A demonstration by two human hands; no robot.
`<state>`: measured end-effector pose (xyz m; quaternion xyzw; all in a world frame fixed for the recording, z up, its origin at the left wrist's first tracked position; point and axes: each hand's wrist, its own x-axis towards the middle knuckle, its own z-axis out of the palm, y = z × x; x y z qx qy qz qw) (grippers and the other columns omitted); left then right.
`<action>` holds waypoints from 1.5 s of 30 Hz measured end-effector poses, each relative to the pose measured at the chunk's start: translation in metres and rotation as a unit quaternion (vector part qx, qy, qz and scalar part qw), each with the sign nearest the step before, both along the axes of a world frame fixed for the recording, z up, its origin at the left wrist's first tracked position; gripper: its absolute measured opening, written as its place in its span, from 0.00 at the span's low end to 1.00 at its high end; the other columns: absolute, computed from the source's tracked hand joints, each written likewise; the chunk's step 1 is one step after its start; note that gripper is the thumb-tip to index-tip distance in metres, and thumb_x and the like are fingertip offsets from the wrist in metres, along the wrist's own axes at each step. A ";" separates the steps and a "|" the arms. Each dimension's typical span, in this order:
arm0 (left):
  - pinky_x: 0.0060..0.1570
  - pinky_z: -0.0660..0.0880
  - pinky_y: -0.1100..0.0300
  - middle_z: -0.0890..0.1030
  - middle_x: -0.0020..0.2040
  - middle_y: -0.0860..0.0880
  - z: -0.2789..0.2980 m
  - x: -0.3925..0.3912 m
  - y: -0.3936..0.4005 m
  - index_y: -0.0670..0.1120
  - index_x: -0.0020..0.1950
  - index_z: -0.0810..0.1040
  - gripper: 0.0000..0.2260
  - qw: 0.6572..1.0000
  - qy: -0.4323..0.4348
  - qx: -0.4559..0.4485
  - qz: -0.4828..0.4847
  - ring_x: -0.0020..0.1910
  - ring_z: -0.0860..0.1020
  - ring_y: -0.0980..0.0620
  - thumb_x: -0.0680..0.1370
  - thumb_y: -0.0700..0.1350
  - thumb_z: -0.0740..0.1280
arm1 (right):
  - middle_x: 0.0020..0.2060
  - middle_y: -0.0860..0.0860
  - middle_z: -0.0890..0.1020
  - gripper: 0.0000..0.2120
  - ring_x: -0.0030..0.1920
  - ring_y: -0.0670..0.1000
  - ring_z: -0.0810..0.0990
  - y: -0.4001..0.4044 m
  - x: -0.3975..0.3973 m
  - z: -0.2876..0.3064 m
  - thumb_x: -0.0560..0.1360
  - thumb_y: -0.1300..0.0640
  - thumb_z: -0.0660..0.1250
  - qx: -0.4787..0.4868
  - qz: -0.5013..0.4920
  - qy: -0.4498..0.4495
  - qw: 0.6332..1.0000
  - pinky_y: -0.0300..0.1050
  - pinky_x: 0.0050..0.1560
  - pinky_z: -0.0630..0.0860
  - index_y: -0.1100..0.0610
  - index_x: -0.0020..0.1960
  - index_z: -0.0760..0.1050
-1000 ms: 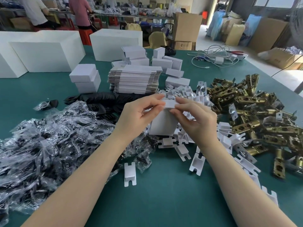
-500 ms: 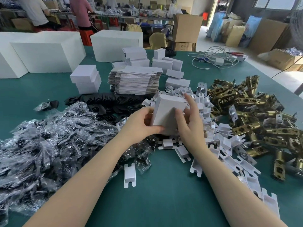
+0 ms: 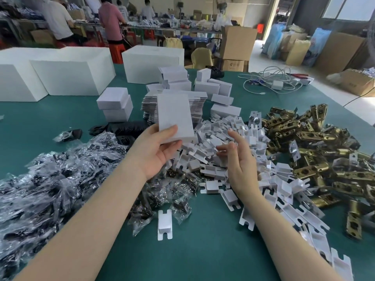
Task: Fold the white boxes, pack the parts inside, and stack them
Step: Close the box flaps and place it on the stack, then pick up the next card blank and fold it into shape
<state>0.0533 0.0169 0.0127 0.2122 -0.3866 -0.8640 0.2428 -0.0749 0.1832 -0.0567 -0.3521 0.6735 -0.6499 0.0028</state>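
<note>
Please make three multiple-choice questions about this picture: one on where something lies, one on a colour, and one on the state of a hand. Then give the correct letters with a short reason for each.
1. Where does the pile of brass-coloured metal parts lie?
A. on the person's right side of the table
B. on the person's left side
C. inside a large white block

2. What colour is the table surface?
A. red
B. green
C. yellow

3. What is the left hand doing?
A. resting flat on the table
B. holding a folded white box
C. gripping a cable

Answers:
1 A: the brass-coloured metal parts are heaped at the right, past the white card inserts.
2 B: the table surface is green.
3 B: the left hand pinches the folded white box at its lower end, while the right hand is open and holds nothing.
</note>
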 end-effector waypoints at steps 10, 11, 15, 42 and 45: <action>0.39 0.80 0.66 0.75 0.59 0.45 0.068 -0.023 -0.160 0.44 0.62 0.71 0.13 0.957 -0.078 -0.115 0.255 0.54 0.75 0.51 0.79 0.36 0.67 | 0.44 0.47 0.82 0.10 0.47 0.39 0.82 -0.001 0.000 0.002 0.83 0.53 0.56 0.008 -0.010 0.009 1.000 0.29 0.44 0.77 0.40 0.58 0.71; 0.38 0.80 0.66 0.73 0.62 0.44 0.068 -0.024 -0.173 0.44 0.62 0.70 0.12 0.956 -0.110 -0.116 0.246 0.56 0.74 0.51 0.80 0.38 0.67 | 0.44 0.47 0.82 0.10 0.47 0.39 0.82 -0.001 -0.001 0.002 0.83 0.53 0.56 0.008 -0.011 0.008 1.000 0.30 0.44 0.77 0.40 0.58 0.71; 0.28 0.77 0.67 0.73 0.63 0.44 0.054 -0.021 -0.209 0.45 0.60 0.68 0.11 0.940 -0.200 -0.146 0.234 0.59 0.76 0.49 0.81 0.41 0.66 | 0.44 0.47 0.83 0.08 0.46 0.40 0.83 -0.003 -0.003 0.000 0.82 0.50 0.56 0.013 -0.013 0.002 1.000 0.31 0.44 0.78 0.42 0.57 0.72; 0.65 0.67 0.52 0.69 0.72 0.51 0.002 -0.012 -0.249 0.46 0.76 0.64 0.28 0.847 -0.363 -0.353 0.159 0.66 0.69 0.50 0.79 0.56 0.66 | 0.44 0.39 0.83 0.08 0.46 0.39 0.82 -0.004 -0.004 -0.003 0.82 0.50 0.57 0.028 -0.035 0.026 0.999 0.30 0.44 0.76 0.40 0.54 0.74; 0.64 0.65 0.51 0.68 0.73 0.43 0.002 -0.009 -0.237 0.41 0.76 0.60 0.33 0.783 -0.415 -0.426 0.186 0.70 0.67 0.42 0.79 0.58 0.65 | 0.45 0.38 0.83 0.08 0.47 0.40 0.83 -0.004 -0.004 -0.003 0.83 0.52 0.59 0.050 -0.040 0.034 0.997 0.37 0.45 0.80 0.38 0.54 0.73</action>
